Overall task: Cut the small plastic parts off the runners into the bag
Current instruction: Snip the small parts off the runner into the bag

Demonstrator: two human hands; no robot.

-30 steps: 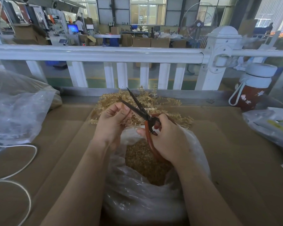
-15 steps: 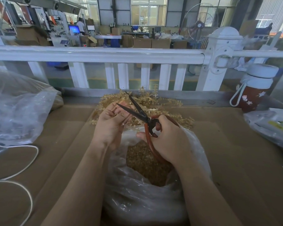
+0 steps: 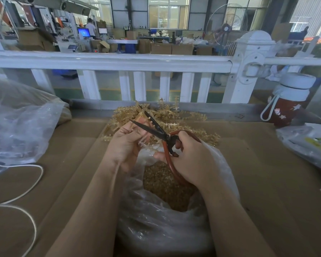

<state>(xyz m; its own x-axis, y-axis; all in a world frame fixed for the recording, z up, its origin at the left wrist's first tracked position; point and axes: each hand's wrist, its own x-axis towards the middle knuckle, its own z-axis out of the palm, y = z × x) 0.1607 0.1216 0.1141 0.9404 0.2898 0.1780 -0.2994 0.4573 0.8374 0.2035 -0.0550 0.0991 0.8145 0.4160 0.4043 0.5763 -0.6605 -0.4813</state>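
My left hand (image 3: 126,143) pinches a thin tan plastic runner (image 3: 146,143) with small parts on it, held over the open clear plastic bag (image 3: 156,225). My right hand (image 3: 195,160) grips red-handled scissors (image 3: 159,133); their black blades are spread apart and lie beside my left fingertips, around the runner. Inside the bag lies a heap of small tan cut parts (image 3: 167,186). Behind my hands sits a pile of tan runners (image 3: 174,115) on the cardboard.
Cardboard (image 3: 267,173) covers the work surface. A large clear bag (image 3: 17,123) lies at the left, with a white cord (image 3: 26,193) in front of it. A red bottle with a white lid (image 3: 289,101) stands at the right, above another plastic bag (image 3: 308,143). A white railing (image 3: 119,62) runs behind.
The scissors have tilted a little leftward, with the blades now lower over my left fingers. My left hand has shifted slightly on the runner.
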